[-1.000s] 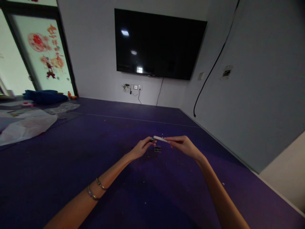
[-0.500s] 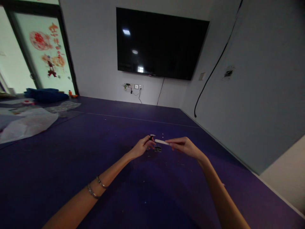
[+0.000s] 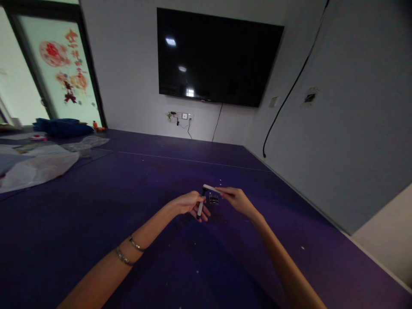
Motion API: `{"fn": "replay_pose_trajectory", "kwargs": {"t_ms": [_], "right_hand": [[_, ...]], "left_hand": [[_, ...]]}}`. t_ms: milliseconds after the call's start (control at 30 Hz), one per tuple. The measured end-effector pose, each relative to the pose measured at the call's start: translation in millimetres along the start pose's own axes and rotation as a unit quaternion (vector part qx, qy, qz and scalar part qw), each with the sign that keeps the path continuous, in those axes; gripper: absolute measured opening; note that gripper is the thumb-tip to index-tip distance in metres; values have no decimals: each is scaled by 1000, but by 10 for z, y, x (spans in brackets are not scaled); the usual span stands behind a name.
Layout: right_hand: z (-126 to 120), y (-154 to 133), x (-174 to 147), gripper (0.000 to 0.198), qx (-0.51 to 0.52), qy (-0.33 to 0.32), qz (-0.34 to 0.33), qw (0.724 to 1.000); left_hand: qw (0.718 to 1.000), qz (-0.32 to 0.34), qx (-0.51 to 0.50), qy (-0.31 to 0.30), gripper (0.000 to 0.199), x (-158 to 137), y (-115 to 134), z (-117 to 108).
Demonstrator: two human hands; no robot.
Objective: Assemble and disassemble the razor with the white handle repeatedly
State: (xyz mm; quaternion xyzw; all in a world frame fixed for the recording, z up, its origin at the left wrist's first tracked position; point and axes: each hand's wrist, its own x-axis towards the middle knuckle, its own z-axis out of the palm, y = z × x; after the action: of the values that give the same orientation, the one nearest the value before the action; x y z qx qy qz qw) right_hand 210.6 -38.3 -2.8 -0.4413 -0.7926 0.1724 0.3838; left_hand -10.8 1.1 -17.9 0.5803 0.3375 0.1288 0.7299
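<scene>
My left hand (image 3: 193,204) grips a short black-and-white stick (image 3: 200,207) under the thumb, with the other fingers spread out below it. The stick slants, its black upper part leading up toward the white strip. Pinched in the fingers of my right hand (image 3: 236,199) is a slim white strip (image 3: 211,188). The strip's far end meets or overlaps the top of the stick; I cannot tell whether they are joined. Just beneath, between the hands, a small clear case (image 3: 213,199) with dark parts lies on the purple surface (image 3: 154,253).
Small white bits (image 3: 220,182) are scattered over the surface. Clear plastic sheeting (image 3: 48,167) and a dark blue cloth (image 3: 62,128) lie at the far left. A black cable (image 3: 286,96) hangs along the right wall, and a television (image 3: 219,60) hangs on the back wall.
My left hand has turned and lowered slightly, bringing the black-and-white stick into plain sight. My right hand has moved left, and the white strip's end now meets the stick's top.
</scene>
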Motion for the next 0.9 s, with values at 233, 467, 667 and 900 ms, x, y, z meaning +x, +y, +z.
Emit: {"fn": "replay_pose_trajectory", "kwargs": {"t_ms": [233, 467, 667, 900], "right_hand": [[61, 129, -17, 31, -47, 2, 11, 999], [82, 266, -17, 30, -24, 20, 15, 999], [106, 278, -16, 29, -2, 52, 49, 997], [117, 232, -14, 29, -10, 58, 55, 997]], "left_hand": [[1000, 3, -19, -5, 19, 38, -50, 72], [999, 4, -44, 13, 17, 76, -86, 104], [998, 6, -63, 15, 12, 87, -83, 144], [997, 25, -79, -2, 19, 116, -126, 131]]}}
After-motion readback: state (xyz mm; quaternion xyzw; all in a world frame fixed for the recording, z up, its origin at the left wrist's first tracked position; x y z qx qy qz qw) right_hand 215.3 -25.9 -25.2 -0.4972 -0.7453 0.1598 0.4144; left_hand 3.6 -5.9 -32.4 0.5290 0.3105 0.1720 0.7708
